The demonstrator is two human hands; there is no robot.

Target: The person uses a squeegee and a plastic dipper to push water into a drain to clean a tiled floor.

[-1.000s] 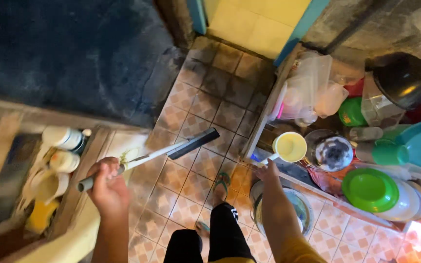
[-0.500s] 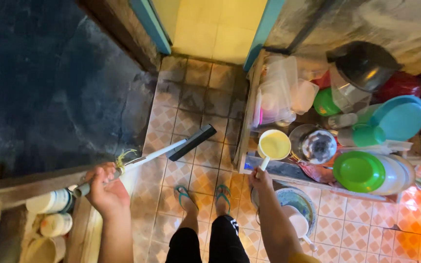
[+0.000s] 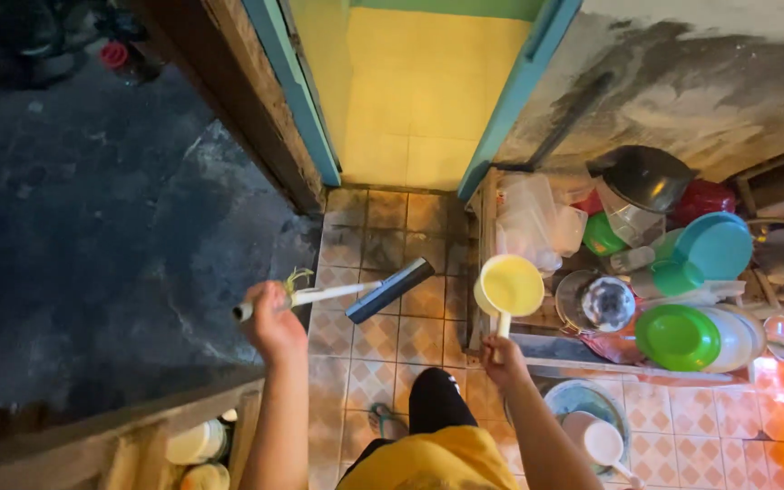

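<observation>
My left hand (image 3: 273, 325) grips the white handle of a floor squeegee (image 3: 356, 292); its black blade hangs above the patterned floor tiles (image 3: 378, 338). A tuft of pale fibre sticks out at my fist. My right hand (image 3: 503, 356) holds a yellow dipper (image 3: 509, 285) by its handle, its cup raised level next to the wooden dish rack (image 3: 555, 347). My legs in black trousers and a foot in a green sandal (image 3: 383, 419) show below.
The rack holds a green plate (image 3: 677, 337), a teal basin (image 3: 715, 245), clear plastic tubs (image 3: 533, 222) and a black pan (image 3: 648, 177). A bucket (image 3: 583, 408) with a white dipper stands by my right leg. An open doorway with yellow tiles (image 3: 415, 109) lies ahead; dark rough floor (image 3: 93, 236) at left.
The view has shifted toward the doorway. My left hand with the squeegee has moved right and lifted the blade. The yellow dipper stays raised beside the rack.
</observation>
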